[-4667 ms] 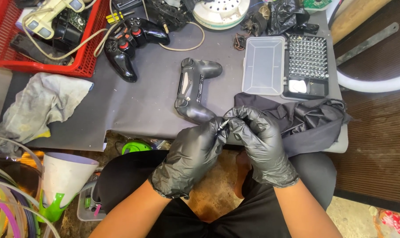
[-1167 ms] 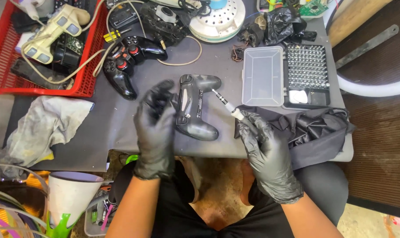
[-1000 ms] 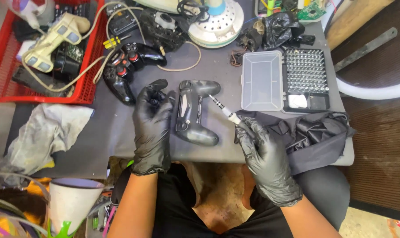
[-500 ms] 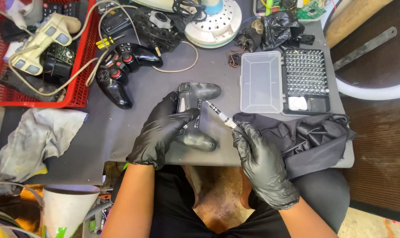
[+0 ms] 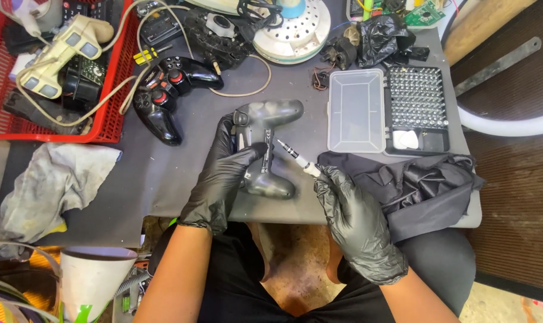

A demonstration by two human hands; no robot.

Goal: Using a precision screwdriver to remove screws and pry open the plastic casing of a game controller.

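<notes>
— How does the left hand (image 5: pixel 223 173) sit?
— Curled over the gamepad (image 5: pixel 265 146) on the table (image 5: pixel 164 173), gripping it.
— The right hand (image 5: pixel 352 218)?
— Closed round a screwdriver (image 5: pixel 296 157), tip angled against the gamepad.

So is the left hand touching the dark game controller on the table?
Touching. The head view shows the left hand lying over the controller, its gloved fingers wrapped across the middle.

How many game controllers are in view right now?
3: grey controller under the left hand; black controller beside the red basket; beige controller inside it. More may be hidden.
</notes>
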